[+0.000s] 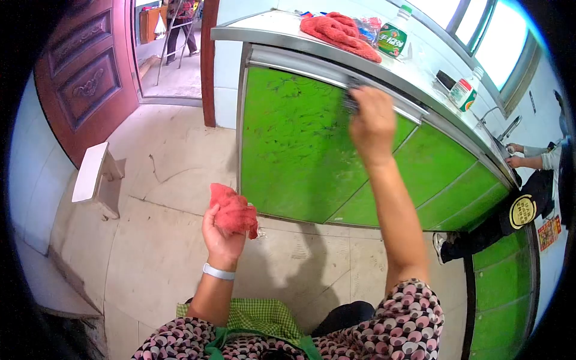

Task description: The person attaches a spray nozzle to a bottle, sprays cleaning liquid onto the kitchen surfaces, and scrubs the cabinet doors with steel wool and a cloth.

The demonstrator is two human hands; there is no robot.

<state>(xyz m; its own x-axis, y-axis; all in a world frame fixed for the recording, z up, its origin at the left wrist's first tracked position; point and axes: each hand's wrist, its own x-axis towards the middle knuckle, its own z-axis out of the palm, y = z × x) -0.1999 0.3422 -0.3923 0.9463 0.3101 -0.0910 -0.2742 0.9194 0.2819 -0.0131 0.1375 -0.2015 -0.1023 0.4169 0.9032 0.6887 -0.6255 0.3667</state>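
Red cloth lies bunched within the curled left hand; it should be soft and light, best held by its folds. The right hand grips a dark pad, probably stiffer, at the green cabinet door.

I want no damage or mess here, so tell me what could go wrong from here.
The dark item in the right hand is at the top of the green door; if abrasive, it might scratch the surface.
The red towel lies at the front edge of the counter, so a bump could drop it.
The red cloth in the left hand is above the floor; if wet, it could drip.
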